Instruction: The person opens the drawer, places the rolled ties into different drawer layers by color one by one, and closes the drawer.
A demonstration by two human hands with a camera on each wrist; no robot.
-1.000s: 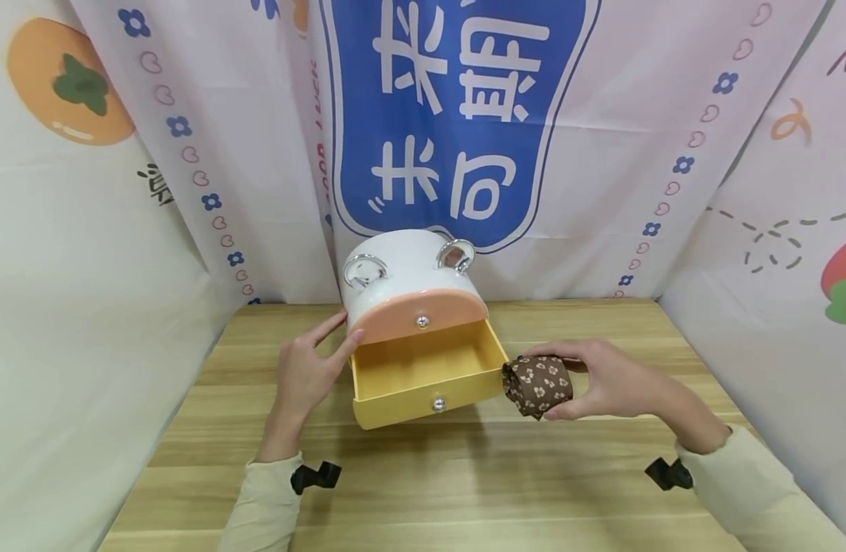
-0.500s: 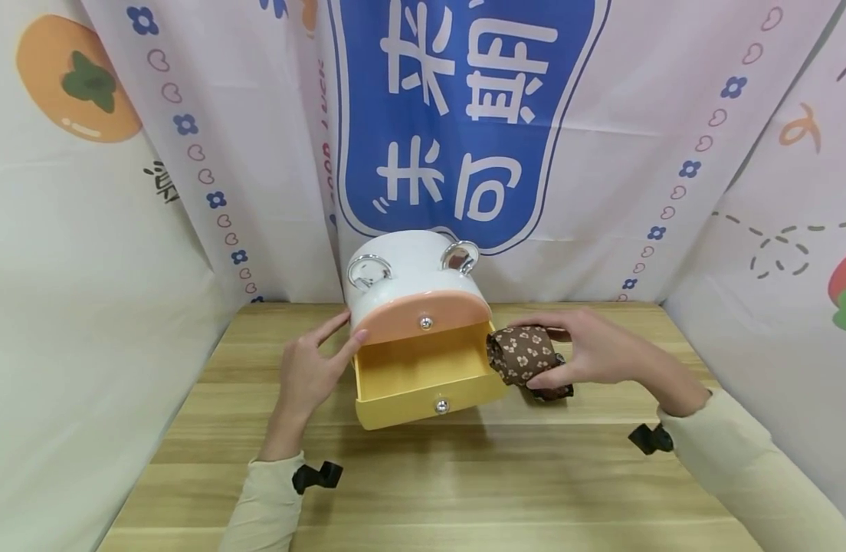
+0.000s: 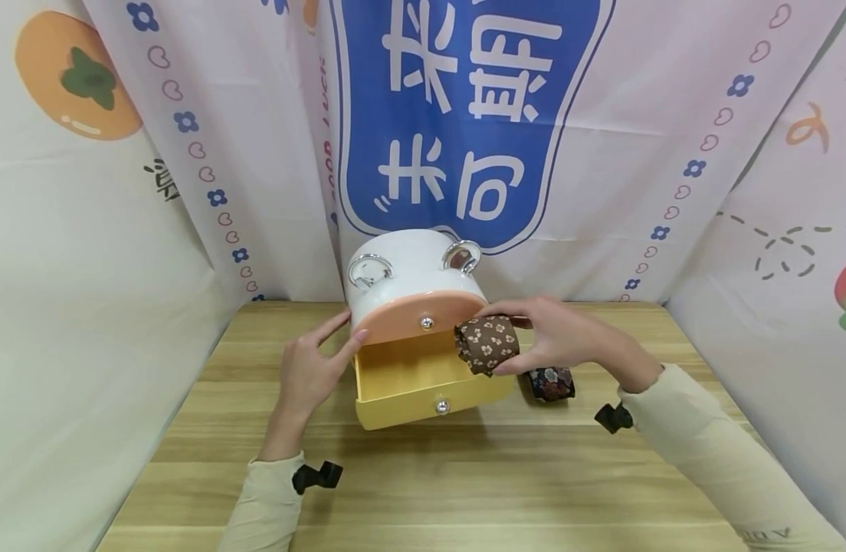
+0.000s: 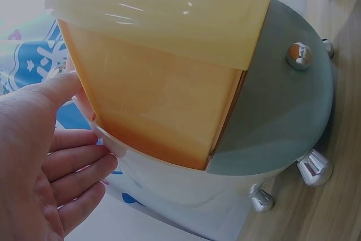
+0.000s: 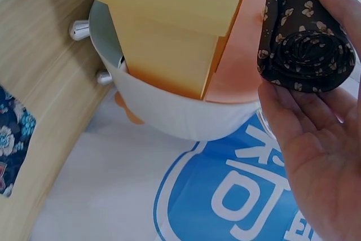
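My right hand (image 3: 561, 331) grips a brown rolled necktie (image 3: 488, 343) with small pale flowers, thumb on one side and fingers on the other. In the head view the roll overlaps the right end of a pulled-out yellow drawer (image 3: 402, 412), above its rim. The right wrist view shows the spiral end of the roll. My left hand (image 3: 314, 372) rests at the left side of the white drawer box (image 3: 409, 257), thumb at the front edge. In the left wrist view its other fingers (image 4: 79, 179) are nearly straight beside the box.
A dark floral roll (image 3: 550, 385) lies on the wooden table (image 3: 423, 491), right of the drawer. Above the yellow drawer is a closed peach drawer (image 3: 395, 316); a grey-green front (image 4: 276, 105) sits below it. Two chrome rings (image 3: 369, 270) top the box. Printed cloth (image 3: 278, 192) hangs behind.
My right hand has carried the brown rolled necktie left and up, from beside the drawer to over its right end, uncovering the dark roll. My left hand stays at the box.
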